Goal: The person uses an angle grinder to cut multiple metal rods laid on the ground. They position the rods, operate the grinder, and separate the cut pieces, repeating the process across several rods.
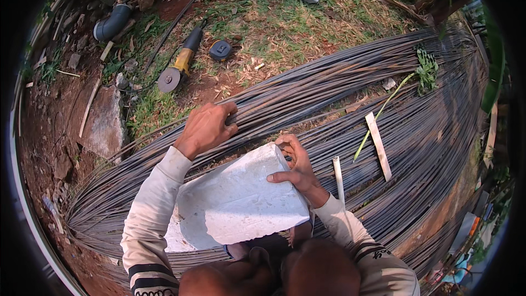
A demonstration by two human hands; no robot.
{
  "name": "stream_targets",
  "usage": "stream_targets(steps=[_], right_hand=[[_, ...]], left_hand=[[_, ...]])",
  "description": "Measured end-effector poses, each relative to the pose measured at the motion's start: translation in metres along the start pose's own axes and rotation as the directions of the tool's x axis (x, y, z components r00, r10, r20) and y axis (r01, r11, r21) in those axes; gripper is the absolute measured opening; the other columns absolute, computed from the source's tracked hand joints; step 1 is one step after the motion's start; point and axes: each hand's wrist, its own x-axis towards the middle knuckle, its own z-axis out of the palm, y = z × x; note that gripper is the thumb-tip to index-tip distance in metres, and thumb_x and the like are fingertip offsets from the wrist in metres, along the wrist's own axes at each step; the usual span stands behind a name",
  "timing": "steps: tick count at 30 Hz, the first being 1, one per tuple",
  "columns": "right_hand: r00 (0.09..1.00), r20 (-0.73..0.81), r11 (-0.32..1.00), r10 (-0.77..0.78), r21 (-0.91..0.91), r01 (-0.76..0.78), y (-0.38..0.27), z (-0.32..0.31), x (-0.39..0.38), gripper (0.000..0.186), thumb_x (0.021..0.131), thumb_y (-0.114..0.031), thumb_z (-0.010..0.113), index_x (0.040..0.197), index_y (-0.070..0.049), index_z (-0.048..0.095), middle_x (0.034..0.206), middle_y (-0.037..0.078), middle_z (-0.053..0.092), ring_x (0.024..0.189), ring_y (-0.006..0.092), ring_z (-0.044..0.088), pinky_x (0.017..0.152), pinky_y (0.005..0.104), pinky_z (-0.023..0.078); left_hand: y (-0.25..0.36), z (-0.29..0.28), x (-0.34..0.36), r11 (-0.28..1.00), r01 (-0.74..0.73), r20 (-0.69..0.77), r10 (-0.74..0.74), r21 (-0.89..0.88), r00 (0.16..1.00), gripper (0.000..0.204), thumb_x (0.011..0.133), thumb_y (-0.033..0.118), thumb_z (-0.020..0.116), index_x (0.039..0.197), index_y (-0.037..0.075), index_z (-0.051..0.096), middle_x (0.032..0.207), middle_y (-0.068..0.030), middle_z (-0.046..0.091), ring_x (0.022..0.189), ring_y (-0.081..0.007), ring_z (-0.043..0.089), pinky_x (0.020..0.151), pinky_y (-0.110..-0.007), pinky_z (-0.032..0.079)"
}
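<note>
A chunky white block that looks like polystyrene foam (246,208) lies at a slant in front of my knees, over the steel rods. My right hand (296,169) grips its far right corner, thumb on top and fingers curled over the end. Just left and farther out, my left hand (207,127) is closed, with its fingers curled on the far bundle of steel rods (307,90). How many rods it holds is hidden. Long dark rods, rusty in places, fan out beneath both hands and run together at either end.
Beyond the rods, an angle grinder (179,68) with yellow body and a black tape measure (221,50) lie on the grass. A grey pipe elbow (112,23) is far left, near a concrete slab (105,123). A wood strip (378,147) and green stalk (383,118) rest on the rods.
</note>
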Motion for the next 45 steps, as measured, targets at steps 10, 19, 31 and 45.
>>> stream_targets(steps=[10, 19, 31, 45], right_hand=[[0.996, 0.082, 0.999, 0.039, -0.014, -0.038, -0.097, -0.15, 0.109, 0.081, 0.063, -0.009, 0.084, 0.139, -0.005, 0.057, 0.116, 0.008, 0.069, 0.106, 0.0214, 0.069, 0.096, 0.0329, 0.054], [0.858, -0.51, 0.938, -0.066, -0.324, -0.12, -0.065, -0.173, -0.093, 0.047, 0.099, -0.019, 0.075, 0.139, -0.003, 0.058, 0.137, 0.01, 0.062, 0.132, 0.0235, 0.058, 0.114, 0.0395, 0.045], [0.821, -0.038, 0.648, 0.569, 0.635, -0.42, 0.073, -0.05, -0.124, 0.021, 0.107, -0.018, 0.068, 0.123, -0.006, 0.061, 0.132, 0.012, 0.065, 0.136, 0.027, 0.058, 0.119, 0.0503, 0.045], [0.666, 0.298, 0.575, 0.684, 0.34, -0.744, 0.228, 0.058, -0.113, 0.03, 0.102, -0.02, 0.079, 0.124, -0.001, 0.072, 0.137, 0.006, 0.068, 0.137, 0.0189, 0.058, 0.121, 0.0422, 0.041]], left_hand=[[0.037, -0.115, -0.011, 0.996, 0.022, -0.078, -0.015, 0.09, 0.997, 0.027, 0.083, 0.02, 0.081, 0.102, 0.003, 0.074, 0.076, -0.0164, 0.066, 0.073, -0.0367, 0.067, 0.074, -0.048, 0.05], [0.051, -0.097, -0.018, 0.952, 0.076, -0.045, -0.066, 0.296, 0.997, 0.05, 0.077, 0.038, 0.093, 0.116, 0.013, 0.076, 0.14, -0.0188, 0.06, 0.142, -0.0407, 0.048, 0.117, -0.059, 0.039], [-0.121, -0.033, -0.358, 0.068, 0.934, -0.529, -0.809, 0.352, 0.258, 0.064, 0.107, 0.054, 0.064, 0.162, 0.023, 0.051, 0.171, -0.0097, 0.036, 0.164, -0.0401, 0.015, 0.131, -0.064, 0.018], [-0.116, 0.028, -0.274, 0.846, 0.464, -0.604, -0.23, 0.263, 0.763, 0.103, 0.07, 0.084, 0.078, 0.136, 0.007, 0.06, 0.141, -0.0163, 0.054, 0.14, -0.0453, 0.041, 0.115, -0.066, 0.039]])
